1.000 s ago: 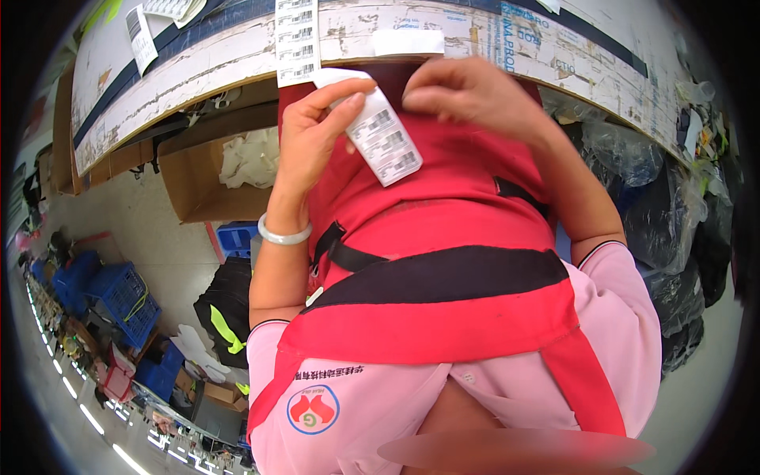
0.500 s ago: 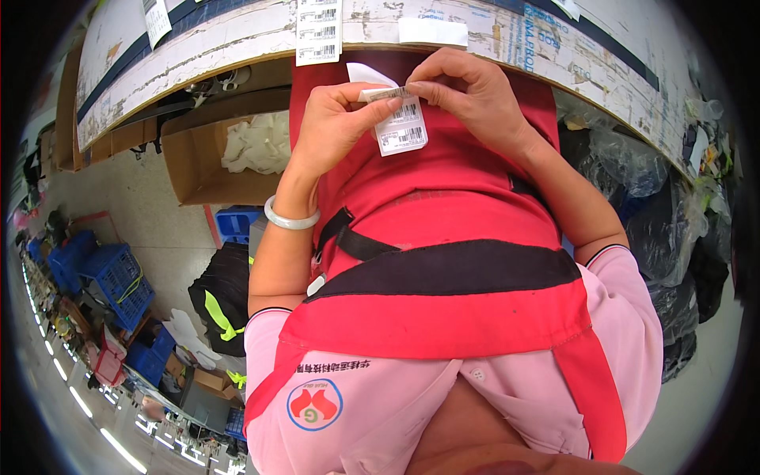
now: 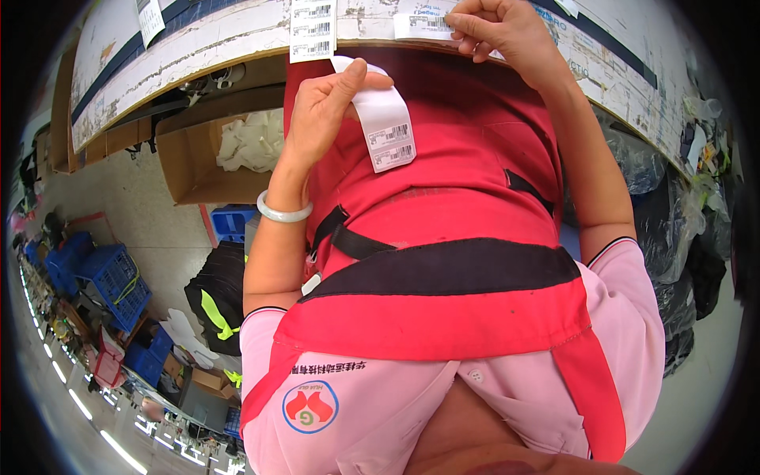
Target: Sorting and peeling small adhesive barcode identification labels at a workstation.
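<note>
My left hand (image 3: 323,107), thumb and fingers closed, grips a strip of barcode labels (image 3: 380,117) in front of the red apron. The strip hangs down; its upper part is bare backing, and printed labels show at its lower end. At the bench edge my right hand (image 3: 513,38) pinches the right end of a small barcode label (image 3: 432,23). That label lies over a white paper piece (image 3: 406,30); whether it is stuck down I cannot tell. Left of it, another sheet of barcode labels (image 3: 312,36) overhangs the bench edge.
The worn white bench (image 3: 229,59) runs across the top. Below it on the left is a cardboard box (image 3: 182,170) with pale scraps. Blue crates (image 3: 119,285) and a black bundle (image 3: 214,289) stand on the left floor; dark plastic bags (image 3: 657,229) are at right.
My right hand has moved up and right from the strip to the bench, taking a label off it. The left hand has stayed near, and the strip now hangs with bare backing showing.
</note>
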`<state>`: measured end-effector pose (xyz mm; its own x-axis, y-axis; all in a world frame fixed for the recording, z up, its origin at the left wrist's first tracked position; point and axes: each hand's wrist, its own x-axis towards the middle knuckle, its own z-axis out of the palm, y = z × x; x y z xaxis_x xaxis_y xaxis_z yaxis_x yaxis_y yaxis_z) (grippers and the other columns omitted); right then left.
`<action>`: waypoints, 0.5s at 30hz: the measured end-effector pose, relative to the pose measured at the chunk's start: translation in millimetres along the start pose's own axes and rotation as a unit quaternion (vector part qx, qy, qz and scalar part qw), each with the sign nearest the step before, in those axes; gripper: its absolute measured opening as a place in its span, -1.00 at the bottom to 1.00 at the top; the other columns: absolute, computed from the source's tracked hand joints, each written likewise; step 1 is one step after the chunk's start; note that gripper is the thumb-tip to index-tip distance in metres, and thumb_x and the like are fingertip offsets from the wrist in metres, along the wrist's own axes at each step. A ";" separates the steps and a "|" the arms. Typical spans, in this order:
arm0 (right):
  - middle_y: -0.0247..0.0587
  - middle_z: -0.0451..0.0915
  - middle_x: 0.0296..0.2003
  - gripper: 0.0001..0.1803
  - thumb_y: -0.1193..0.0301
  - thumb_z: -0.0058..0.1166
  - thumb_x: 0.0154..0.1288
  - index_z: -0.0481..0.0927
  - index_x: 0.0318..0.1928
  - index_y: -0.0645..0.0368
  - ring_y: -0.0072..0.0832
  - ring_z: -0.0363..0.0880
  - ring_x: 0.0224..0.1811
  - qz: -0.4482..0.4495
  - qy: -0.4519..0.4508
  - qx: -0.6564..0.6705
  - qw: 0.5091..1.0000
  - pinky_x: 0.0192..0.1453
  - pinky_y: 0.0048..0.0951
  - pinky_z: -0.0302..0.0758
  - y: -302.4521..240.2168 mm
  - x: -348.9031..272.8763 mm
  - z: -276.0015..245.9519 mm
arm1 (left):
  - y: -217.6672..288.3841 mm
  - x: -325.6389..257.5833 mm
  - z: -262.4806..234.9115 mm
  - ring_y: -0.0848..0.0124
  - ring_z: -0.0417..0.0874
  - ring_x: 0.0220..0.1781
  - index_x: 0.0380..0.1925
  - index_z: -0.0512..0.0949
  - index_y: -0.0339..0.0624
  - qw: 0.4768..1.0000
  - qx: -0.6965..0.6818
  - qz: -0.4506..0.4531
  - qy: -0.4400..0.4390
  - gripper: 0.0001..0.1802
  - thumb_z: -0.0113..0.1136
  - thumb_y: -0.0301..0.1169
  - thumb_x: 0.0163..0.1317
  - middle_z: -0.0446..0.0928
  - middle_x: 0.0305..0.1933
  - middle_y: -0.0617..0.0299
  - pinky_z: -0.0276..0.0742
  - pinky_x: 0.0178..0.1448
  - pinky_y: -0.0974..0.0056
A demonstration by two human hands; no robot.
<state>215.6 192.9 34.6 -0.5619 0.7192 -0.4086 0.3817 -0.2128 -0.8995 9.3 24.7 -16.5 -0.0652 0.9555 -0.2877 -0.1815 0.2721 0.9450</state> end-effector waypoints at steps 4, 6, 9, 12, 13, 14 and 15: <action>-0.27 0.62 -0.51 -0.86 0.44 0.17 0.32 0.59 -0.26 0.29 -0.62 0.58 -0.53 0.022 0.013 -0.011 1.000 -0.49 -0.65 0.51 -3.3 3.2 5.0 | -3.4 1.7 -0.7 0.52 0.66 -0.30 -0.23 0.71 -0.32 1.000 0.010 0.007 0.004 -0.50 0.02 -0.06 0.45 0.69 -0.26 0.17 0.55 -0.26 0.45; -0.26 0.63 -0.50 -0.86 0.44 0.18 0.31 0.59 -0.27 0.29 -0.62 0.58 -0.53 0.024 0.002 0.002 1.000 -0.49 -0.65 0.51 0.7 5.9 5.4 | -5.1 2.2 -0.9 0.54 0.66 -0.30 -0.23 0.71 -0.30 1.000 0.015 0.008 0.003 -0.51 0.03 -0.07 0.45 0.70 -0.26 0.18 0.53 -0.28 0.46; -0.26 0.62 -0.50 -0.86 0.44 0.17 0.31 0.59 -0.28 0.29 -0.62 0.58 -0.53 0.021 0.015 -0.013 1.000 -0.50 -0.65 0.52 1.8 7.1 6.3 | -7.1 2.9 -0.7 0.56 0.64 -0.31 -0.23 0.72 -0.28 1.000 0.018 0.009 0.001 -0.53 0.05 -0.07 0.44 0.70 -0.25 0.21 0.49 -0.32 0.47; -0.26 0.62 -0.50 -0.86 0.44 0.17 0.32 0.59 -0.28 0.29 -0.61 0.58 -0.53 0.025 0.010 -0.001 1.000 -0.50 -0.64 0.52 2.7 8.4 6.9 | -9.2 2.6 -0.1 0.59 0.61 -0.34 -0.24 0.72 -0.27 1.000 0.018 0.008 0.001 -0.54 0.07 -0.06 0.42 0.70 -0.25 0.23 0.46 -0.35 0.49; -0.26 0.62 -0.50 -0.86 0.44 0.17 0.32 0.59 -0.28 0.29 -0.61 0.58 -0.53 0.025 0.010 0.000 1.000 -0.50 -0.64 0.52 2.5 8.6 7.0 | -10.1 2.4 0.1 0.60 0.59 -0.36 -0.24 0.72 -0.27 1.000 0.020 0.007 0.001 -0.53 0.07 -0.06 0.42 0.70 -0.26 0.23 0.44 -0.36 0.49; -0.26 0.62 -0.50 -0.86 0.44 0.17 0.32 0.59 -0.28 0.29 -0.61 0.58 -0.53 0.026 0.009 -0.006 1.000 -0.50 -0.64 0.52 2.1 8.8 7.3 | -11.5 2.4 -0.1 0.60 0.59 -0.36 -0.24 0.72 -0.27 1.000 0.021 0.006 0.001 -0.53 0.07 -0.06 0.42 0.70 -0.26 0.23 0.44 -0.36 0.49; -0.26 0.62 -0.50 -0.86 0.45 0.17 0.32 0.58 -0.28 0.29 -0.61 0.58 -0.53 0.027 0.008 -0.012 1.000 -0.49 -0.64 0.52 1.7 9.0 7.5 | -13.2 2.8 -0.4 0.61 0.58 -0.38 -0.24 0.72 -0.27 1.000 0.023 0.010 0.003 -0.53 0.08 -0.06 0.41 0.70 -0.26 0.24 0.43 -0.36 0.49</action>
<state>205.7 194.1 28.3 -0.5285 0.7180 -0.4529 0.4277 -0.2357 -0.8727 11.1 23.8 -29.9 -0.0739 0.9600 -0.2702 -0.1344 0.2589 0.9565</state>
